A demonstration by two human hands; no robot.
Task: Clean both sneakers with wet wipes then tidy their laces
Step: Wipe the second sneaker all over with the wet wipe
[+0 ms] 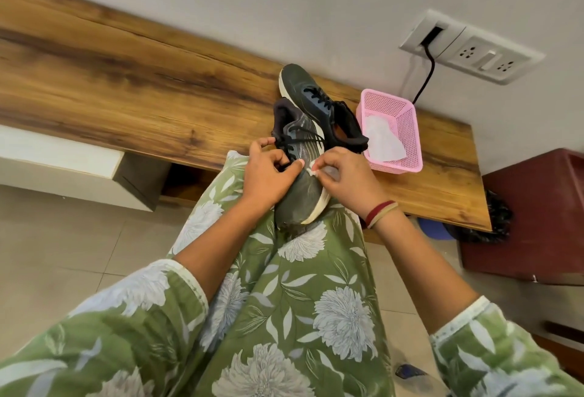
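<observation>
Sneakers were in two places, one on the person's lap and one on the counter beyond. The near sneaker point(303, 189), dark grey with a white sole edge, rested on the green flowered trousers point(300, 301) at the knee, its toe toward the person and its heel toward the counter. The left hand point(268, 172) lay on the sneaker's left side, fingers curled around the black laces point(297, 141) and pulling them up off the tongue. The right hand point(344, 175), with red and tan bangles point(380, 211) at the wrist, pinched a small white wipe point(311, 172) between thumb and fingertips and pressed it against the upper, just beside the left thumb.

Past the knee ran the wooden counter point(126, 87), along a pale wall. The far sneaker point(305, 87) sat on it, right behind the near one, toe pointing away to the left and its open collar turned to the right. Just to its right stood a pink mesh basket point(409, 147) with a loose wipe point(382, 140) lying inside. On the wall above the basket was a white socket panel point(474, 49), and a black cable point(426, 77) dropped from it behind the basket. A maroon box point(531, 222) stood on the tiled floor point(63, 238) at the counter's right end.
</observation>
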